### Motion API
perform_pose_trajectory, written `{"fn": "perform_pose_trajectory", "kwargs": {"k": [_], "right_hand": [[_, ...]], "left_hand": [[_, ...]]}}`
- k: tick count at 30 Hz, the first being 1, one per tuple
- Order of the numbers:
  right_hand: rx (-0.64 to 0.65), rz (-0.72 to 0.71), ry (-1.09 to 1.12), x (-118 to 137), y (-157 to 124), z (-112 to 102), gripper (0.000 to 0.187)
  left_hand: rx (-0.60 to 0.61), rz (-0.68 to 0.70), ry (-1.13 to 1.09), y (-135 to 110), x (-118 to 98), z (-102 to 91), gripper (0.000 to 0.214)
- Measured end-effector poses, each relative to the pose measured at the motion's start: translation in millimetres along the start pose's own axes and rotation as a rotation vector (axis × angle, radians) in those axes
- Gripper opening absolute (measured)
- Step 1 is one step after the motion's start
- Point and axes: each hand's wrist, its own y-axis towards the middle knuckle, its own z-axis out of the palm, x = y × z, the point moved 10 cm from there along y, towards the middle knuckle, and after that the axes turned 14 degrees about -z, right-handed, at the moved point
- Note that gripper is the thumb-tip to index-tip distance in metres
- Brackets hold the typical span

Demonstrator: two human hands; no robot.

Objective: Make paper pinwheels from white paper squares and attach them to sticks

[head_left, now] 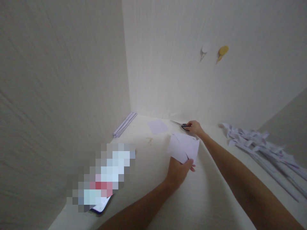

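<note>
Firstly, the pale table (211, 198) fills the lower half of the frame, and the pile of paper strips (263, 147) lies along its right side, well apart from both hands. The phone (102, 207) rests at the lower left edge.

Near the centre, your left hand (178, 171) holds the white paper (183, 147) up from the table; the thumb and fingers are pinched together on its lower edge. I think this grip is good, but hold the sheet flat and do not crumple the corner.

Just above it, your right hand (195, 127) lies on the handles of the scissors (178, 124), which rest on the table with the blades pointing to the left. The fingers curl over the handles, but I cannot tell if they are closed on them. In my judgement, you should seat the fingers properly on the handles before you lift, and keep the blades shut and pointing away from the left hand.

A small paper piece (157, 126) lies just left of the blades.
</note>
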Motion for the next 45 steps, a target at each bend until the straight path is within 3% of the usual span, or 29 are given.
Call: {"fn": "perform_pose_trajectory", "kwargs": {"k": [6, 24, 28, 32, 36, 39, 42, 45], "right_hand": [[0.004, 0.02, 0.028, -0.6, 0.5, 10.8, 0.014], [-0.008, -0.006, 0.089, 2.6, 1.5, 16.5, 0.011], [-0.062, -0.012, 0.123, 6.0, -0.6, 8.9, 0.009], [-0.193, -0.021, 0.177, 8.6, -9.1, -13.2, 0.011], [-0.315, -0.021, 0.278, 12.6, -34.1, -37.7, 0.02], [-0.368, -0.008, 0.376, 21.5, -68.1, -53.0, 0.024], [-0.41, 0.08, 0.784, 28.3, -112.3, -55.0, 0.021], [-0.341, 0.139, 0.935, 42.4, -154.1, -51.0, 0.02]], "left_hand": [[-0.01, -0.014, 0.009, 0.8, 0.3, -0.8, 0.018], [-0.013, -0.016, 0.013, 1.5, 1.8, -0.7, 0.018], [-0.009, -0.012, 0.009, 1.7, 2.0, -0.4, 0.017], [-0.009, -0.003, 0.01, 2.2, 1.8, 0.3, 0.016], [-0.033, 0.009, 0.018, 1.2, 0.1, -1.9, 0.015], [-0.032, 0.035, 0.041, 0.4, -1.5, -1.9, 0.016], [-0.029, 0.076, 0.055, 0.2, -2.6, -2.0, 0.014], [-0.014, 0.109, 0.089, 0.1, -2.6, -0.7, 0.014]]}}
